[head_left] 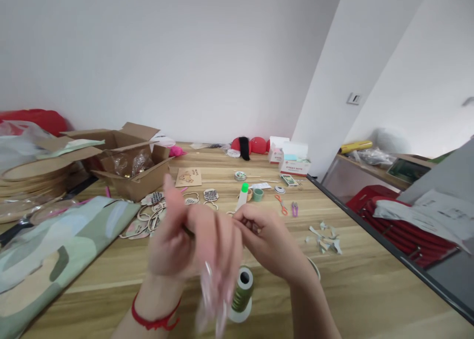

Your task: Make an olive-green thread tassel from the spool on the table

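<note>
left hand and right hand raised together over the light wooden table, fingertips nearly meeting at centre; left fingers smeared by motion blur and trailing downward, so can't tell whether it grips anything; right fingers curled with the tips pinched tight, whatever is between them is too small to make out; thin red string bracelet on the left wrist.

olive-green thread spool on a white base stands upright on the table, just below and between the two hands, untouched by either.

left side: pale green patterned fabric sheet lying flat; open brown cardboard box behind it; flat wooden cut-out shapes scattered between box and hands.

beyond the hands: white glue bottle with bright green cap upright, small green tape roll just beside it; orange-handled scissors and purple snips to the right of those; grey paper scraps near the right table edge; white sticky-note box with red lettering at the far end.
</note>
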Demonstrator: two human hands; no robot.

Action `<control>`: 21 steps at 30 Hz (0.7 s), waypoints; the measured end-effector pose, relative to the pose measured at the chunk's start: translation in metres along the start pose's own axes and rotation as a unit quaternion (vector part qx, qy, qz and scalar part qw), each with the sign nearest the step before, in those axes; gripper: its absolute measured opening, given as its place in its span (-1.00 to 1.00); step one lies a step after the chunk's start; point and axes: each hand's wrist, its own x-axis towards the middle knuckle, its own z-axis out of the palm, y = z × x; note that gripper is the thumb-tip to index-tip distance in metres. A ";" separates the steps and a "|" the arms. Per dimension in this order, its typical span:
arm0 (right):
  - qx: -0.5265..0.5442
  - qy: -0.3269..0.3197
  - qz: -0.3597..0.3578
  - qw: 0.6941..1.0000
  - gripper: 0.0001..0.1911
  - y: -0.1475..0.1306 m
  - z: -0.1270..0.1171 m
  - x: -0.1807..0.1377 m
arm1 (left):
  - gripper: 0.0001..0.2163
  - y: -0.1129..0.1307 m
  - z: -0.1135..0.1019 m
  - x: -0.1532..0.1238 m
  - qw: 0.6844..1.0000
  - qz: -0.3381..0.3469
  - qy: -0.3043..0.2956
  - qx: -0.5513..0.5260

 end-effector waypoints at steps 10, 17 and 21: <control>0.010 -0.091 -0.041 0.995 -0.90 0.000 0.000 -0.007 | -0.58 -0.002 -0.029 0.018 0.941 0.236 0.201 0.134; 0.045 -0.012 -0.053 0.998 -0.85 0.001 -0.016 -0.010 | -0.29 -0.009 -0.034 0.011 0.924 0.023 -0.038 0.381; 0.033 0.020 -0.068 0.997 -0.79 0.006 -0.022 -0.009 | -0.25 -0.013 -0.024 0.011 0.910 -0.095 -0.204 0.348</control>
